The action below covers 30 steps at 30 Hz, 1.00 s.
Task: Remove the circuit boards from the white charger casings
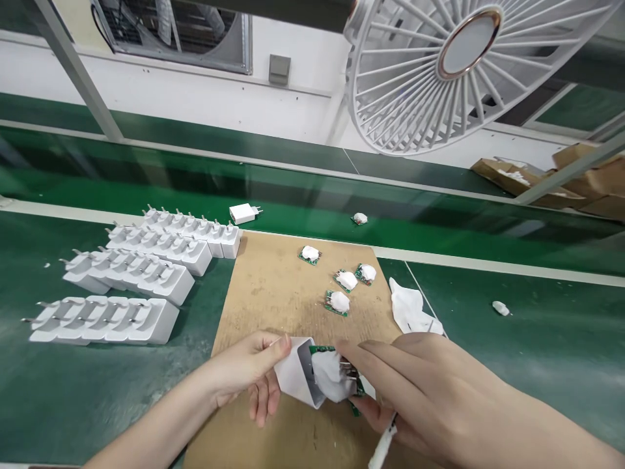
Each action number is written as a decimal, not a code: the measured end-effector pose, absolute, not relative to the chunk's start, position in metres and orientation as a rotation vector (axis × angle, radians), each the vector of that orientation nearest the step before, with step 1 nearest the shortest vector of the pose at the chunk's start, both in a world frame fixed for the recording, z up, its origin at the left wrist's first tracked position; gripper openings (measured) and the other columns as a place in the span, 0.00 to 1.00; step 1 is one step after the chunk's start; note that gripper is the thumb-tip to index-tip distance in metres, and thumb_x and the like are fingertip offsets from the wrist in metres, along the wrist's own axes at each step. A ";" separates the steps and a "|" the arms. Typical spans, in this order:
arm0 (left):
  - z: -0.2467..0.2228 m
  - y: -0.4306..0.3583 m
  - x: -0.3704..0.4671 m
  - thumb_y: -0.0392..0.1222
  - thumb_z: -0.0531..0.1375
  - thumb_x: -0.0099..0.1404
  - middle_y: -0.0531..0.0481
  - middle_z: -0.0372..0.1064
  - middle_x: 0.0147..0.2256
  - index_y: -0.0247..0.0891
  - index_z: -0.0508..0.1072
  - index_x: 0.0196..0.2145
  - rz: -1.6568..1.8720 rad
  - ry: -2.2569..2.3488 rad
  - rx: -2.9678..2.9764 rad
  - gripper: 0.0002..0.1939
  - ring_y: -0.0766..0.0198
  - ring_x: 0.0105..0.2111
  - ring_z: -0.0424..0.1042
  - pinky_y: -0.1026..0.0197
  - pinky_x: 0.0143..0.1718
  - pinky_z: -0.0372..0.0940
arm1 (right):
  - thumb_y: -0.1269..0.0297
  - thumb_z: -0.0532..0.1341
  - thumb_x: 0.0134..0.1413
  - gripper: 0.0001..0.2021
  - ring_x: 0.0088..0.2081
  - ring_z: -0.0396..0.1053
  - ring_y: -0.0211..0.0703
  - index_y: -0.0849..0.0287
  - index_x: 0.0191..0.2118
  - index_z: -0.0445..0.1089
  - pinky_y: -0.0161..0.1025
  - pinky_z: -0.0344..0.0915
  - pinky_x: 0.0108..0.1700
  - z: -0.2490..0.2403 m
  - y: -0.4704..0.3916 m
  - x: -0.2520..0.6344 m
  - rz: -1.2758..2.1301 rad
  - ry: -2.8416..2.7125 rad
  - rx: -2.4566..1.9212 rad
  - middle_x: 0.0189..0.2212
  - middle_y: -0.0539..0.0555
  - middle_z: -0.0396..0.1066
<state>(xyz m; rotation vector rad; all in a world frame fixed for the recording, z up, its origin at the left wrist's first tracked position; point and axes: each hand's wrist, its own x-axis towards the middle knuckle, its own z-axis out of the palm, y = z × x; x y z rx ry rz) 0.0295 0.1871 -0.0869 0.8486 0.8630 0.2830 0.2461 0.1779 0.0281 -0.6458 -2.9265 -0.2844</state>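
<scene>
My left hand (258, 374) is closed around a white plastic charger housing (293, 374), its open end facing right. Pinched in my right hand (434, 384) is a green circuit board (333, 376) covered with a lump of white putty-like material. The board's left end sits at the mouth of the housing; how far inside it reaches, I cannot tell. A thin stick with a white-smeared tip (383, 448) juts down from under my right hand. Just beyond both hands, several similar boards (338, 302) with white lumps lie on a brown board (273, 286).
Rows of white housings with metal pins (105, 319) stand on the left. A finished-looking charger (244, 213) and another lumped board (360, 219) lie on the green belt (303, 225). A crumpled white sheet (409, 306) is at right. A fan (469, 52) hangs overhead.
</scene>
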 end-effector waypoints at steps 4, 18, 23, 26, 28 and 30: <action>-0.088 0.188 0.030 0.79 0.51 0.43 0.54 0.62 0.10 0.36 0.65 0.24 0.269 0.872 0.853 0.38 0.70 0.06 0.59 0.72 0.06 0.50 | 0.80 0.50 0.56 0.11 0.22 0.60 0.39 0.64 0.31 0.67 0.36 0.56 0.20 0.029 0.178 0.244 -0.414 -3.016 -0.568 0.24 0.52 0.64; -0.093 0.186 0.029 0.80 0.51 0.43 0.54 0.62 0.10 0.36 0.67 0.25 0.245 0.855 0.854 0.39 0.69 0.06 0.59 0.72 0.06 0.48 | 0.80 0.54 0.50 0.10 0.23 0.58 0.38 0.67 0.36 0.70 0.37 0.56 0.21 0.032 0.179 0.239 -0.542 -3.053 -0.490 0.25 0.53 0.65; -0.089 0.186 0.030 0.81 0.50 0.41 0.54 0.62 0.10 0.36 0.65 0.23 0.239 0.885 0.859 0.39 0.69 0.06 0.59 0.71 0.06 0.50 | 0.82 0.52 0.51 0.10 0.22 0.59 0.39 0.66 0.31 0.69 0.38 0.55 0.20 0.033 0.182 0.237 -0.534 -3.053 -0.508 0.24 0.53 0.64; -0.088 0.186 0.030 0.81 0.50 0.42 0.54 0.61 0.10 0.36 0.65 0.22 0.233 0.878 0.874 0.39 0.69 0.06 0.60 0.71 0.06 0.50 | 0.82 0.51 0.52 0.11 0.22 0.59 0.39 0.67 0.33 0.70 0.37 0.55 0.19 0.033 0.182 0.235 -0.526 -3.053 -0.499 0.24 0.53 0.65; -0.088 0.186 0.030 0.81 0.49 0.43 0.54 0.61 0.10 0.36 0.65 0.22 0.234 0.877 0.879 0.39 0.69 0.06 0.60 0.71 0.06 0.50 | 0.82 0.51 0.53 0.12 0.22 0.59 0.39 0.68 0.34 0.71 0.37 0.55 0.19 0.033 0.182 0.234 -0.515 -3.067 -0.493 0.25 0.53 0.65; -0.088 0.186 0.030 0.80 0.50 0.43 0.54 0.62 0.10 0.36 0.65 0.23 0.237 0.884 0.876 0.39 0.69 0.06 0.60 0.71 0.06 0.50 | 0.82 0.51 0.53 0.12 0.22 0.58 0.39 0.67 0.34 0.71 0.37 0.54 0.19 0.034 0.182 0.234 -0.502 -3.071 -0.497 0.24 0.53 0.64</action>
